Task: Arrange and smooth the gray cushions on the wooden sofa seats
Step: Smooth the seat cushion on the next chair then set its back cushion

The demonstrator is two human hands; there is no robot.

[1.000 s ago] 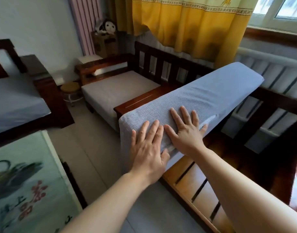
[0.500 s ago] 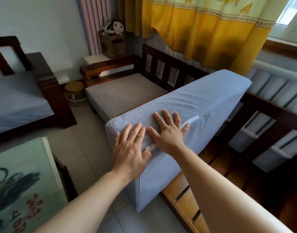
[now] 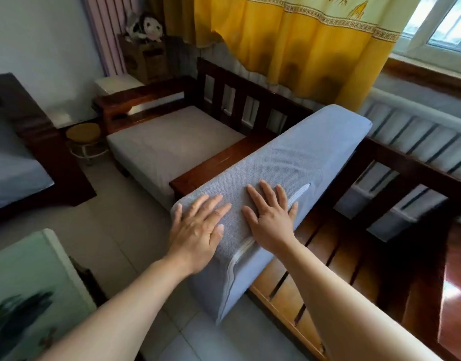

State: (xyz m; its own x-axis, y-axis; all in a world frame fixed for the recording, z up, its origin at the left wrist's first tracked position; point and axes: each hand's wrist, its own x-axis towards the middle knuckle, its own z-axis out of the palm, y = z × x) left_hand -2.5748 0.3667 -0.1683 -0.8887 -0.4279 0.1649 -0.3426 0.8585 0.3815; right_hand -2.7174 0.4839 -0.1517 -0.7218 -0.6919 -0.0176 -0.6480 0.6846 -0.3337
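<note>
While the gray cushion [image 3: 289,162] stands tilted on its edge, both hands lie flat on it. The left hand [image 3: 198,230] and right hand [image 3: 269,220] have straight fingers, gripping nothing.

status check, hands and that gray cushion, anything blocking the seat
Left hand and right hand flat, fingers straight, on the gray cushion. Cushion tilted on edge over the bare seat slats, not laid down. Nothing seen on the slats.

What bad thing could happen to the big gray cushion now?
The cushion stands on edge and tilted, with only flat palms on it, left hand and right hand, so it might tip onto the floor. Its near end hangs past the bare wooden slats. The zipper looks partly open and could snag.
</note>
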